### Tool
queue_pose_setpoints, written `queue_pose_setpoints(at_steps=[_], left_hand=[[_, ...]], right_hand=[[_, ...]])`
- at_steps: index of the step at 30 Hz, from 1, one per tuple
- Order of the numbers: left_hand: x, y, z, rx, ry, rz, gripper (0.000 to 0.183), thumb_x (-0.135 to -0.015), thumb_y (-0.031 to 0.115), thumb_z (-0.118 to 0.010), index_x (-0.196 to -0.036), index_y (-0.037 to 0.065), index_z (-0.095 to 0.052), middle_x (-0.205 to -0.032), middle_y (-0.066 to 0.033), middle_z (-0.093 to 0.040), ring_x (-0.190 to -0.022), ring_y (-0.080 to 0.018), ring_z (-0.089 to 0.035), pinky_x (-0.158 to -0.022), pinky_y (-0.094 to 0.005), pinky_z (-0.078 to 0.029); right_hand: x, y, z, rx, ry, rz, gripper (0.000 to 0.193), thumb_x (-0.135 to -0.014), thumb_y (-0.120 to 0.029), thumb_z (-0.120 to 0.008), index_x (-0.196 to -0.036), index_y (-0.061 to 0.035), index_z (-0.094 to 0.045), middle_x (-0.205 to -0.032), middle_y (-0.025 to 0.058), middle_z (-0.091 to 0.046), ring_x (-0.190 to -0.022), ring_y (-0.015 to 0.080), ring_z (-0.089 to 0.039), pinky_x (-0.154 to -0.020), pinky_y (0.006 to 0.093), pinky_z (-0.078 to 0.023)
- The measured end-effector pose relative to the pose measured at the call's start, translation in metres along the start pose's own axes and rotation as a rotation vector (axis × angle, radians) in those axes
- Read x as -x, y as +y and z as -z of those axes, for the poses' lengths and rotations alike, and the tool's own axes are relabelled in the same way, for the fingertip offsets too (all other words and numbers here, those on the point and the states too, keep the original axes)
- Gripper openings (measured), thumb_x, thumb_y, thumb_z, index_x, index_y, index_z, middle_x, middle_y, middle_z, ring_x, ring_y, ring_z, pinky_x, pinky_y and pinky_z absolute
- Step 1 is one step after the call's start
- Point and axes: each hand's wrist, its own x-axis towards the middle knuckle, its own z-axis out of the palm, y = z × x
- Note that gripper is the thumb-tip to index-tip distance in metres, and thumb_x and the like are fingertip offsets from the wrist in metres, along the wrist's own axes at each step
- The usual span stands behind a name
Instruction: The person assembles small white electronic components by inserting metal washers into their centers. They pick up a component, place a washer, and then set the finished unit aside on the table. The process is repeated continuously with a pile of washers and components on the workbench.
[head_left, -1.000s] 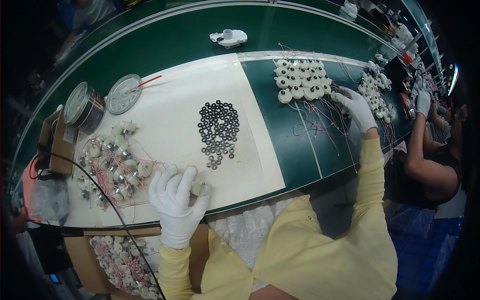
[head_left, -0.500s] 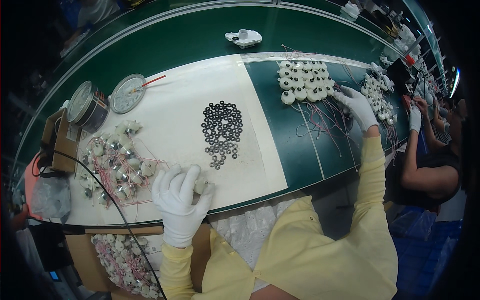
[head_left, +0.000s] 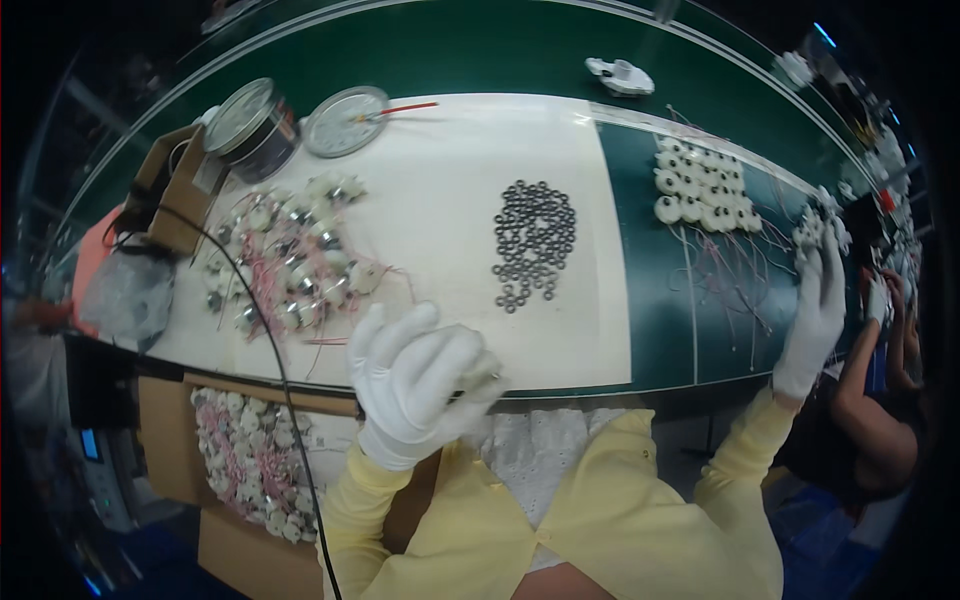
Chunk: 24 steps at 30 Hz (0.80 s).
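My left hand (head_left: 415,385), in a white glove, is raised over the table's near edge with its fingers curled in. A small cream-coloured motor (head_left: 482,378) shows in part between thumb and fingers, blurred by motion. My right hand (head_left: 815,325), also gloved, reaches far right with its fingers stretched out. Its fingertips are at a cluster of white motors (head_left: 808,232); whether they touch is unclear. Left of that hand, cream motors with black rings (head_left: 700,185) stand in rows, pink wires trailing toward me. Many loose black rings (head_left: 535,240) lie on the white sheet.
A heap of motors with pink wires (head_left: 290,255) lies at left. Behind it stand a tub (head_left: 255,135), a round lid (head_left: 345,122) with a red stick, and a cardboard box (head_left: 180,195). A white housing (head_left: 620,76) rests farther back. A black cable (head_left: 270,375) hangs across the left.
The view has swung left. My right hand has moved from the ringed motors' right edge to the cluster farther right. My left hand has lifted slightly, its fingers more curled around the motor.
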Motion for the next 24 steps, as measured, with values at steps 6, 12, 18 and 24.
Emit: queue_pose_setpoints(at_steps=[6, 12, 18, 24], left_hand=[[-0.038, 0.063, 0.0, 0.203, 0.076, -0.099, 0.016, -0.073, 0.026, -0.078, -0.082, 0.027, -0.065, -0.085, 0.0099, -0.063, -0.102, -0.0178, -0.061, -0.093, -0.0425, -0.048], [-0.066, 0.047, -0.012, 0.205, -0.008, -0.142, 0.028, -0.076, 0.028, -0.079, -0.103, 0.02, -0.072, -0.098, -0.0013, -0.062, -0.103, -0.0255, -0.062, -0.079, -0.0404, -0.051], [-0.091, -0.064, -0.015, -0.356, -0.089, 0.195, 0.042, -0.084, 0.037, -0.076, -0.117, 0.01, -0.072, -0.102, -0.0119, -0.071, -0.104, -0.0332, -0.066, -0.087, -0.0514, -0.05], [-0.084, -0.152, -0.037, -0.718, -0.286, 0.269, 0.031, -0.09, 0.041, -0.067, -0.096, 0.013, -0.079, -0.089, -0.0112, -0.076, -0.101, -0.0326, -0.066, -0.089, -0.0503, -0.043]], right_hand=[[0.122, -0.046, -0.08, -0.995, -0.849, -0.311, 0.064, -0.109, -0.057, -0.045, -0.14, -0.0038, -0.06, -0.103, 0.0095, -0.064, -0.088, 0.0169, -0.059, -0.075, 0.0294, -0.047], [0.163, -0.051, -0.137, -1.817, -1.301, -1.113, 0.065, -0.108, -0.063, -0.039, -0.122, -0.0071, -0.069, -0.071, 0.0035, -0.053, -0.059, 0.0156, -0.045, -0.057, 0.0311, -0.037], [0.144, -0.058, -0.11, -1.721, -1.109, -1.246, 0.076, -0.106, -0.07, -0.034, -0.102, -0.0072, -0.077, -0.042, 0.0004, -0.037, -0.038, 0.0136, -0.029, -0.046, 0.0295, -0.025], [0.114, -0.035, -0.082, -1.459, -0.854, -1.032, 0.071, -0.104, -0.07, -0.044, -0.097, -0.004, -0.07, -0.054, 0.0031, -0.051, -0.042, 0.0111, -0.037, -0.047, 0.0274, -0.029]])
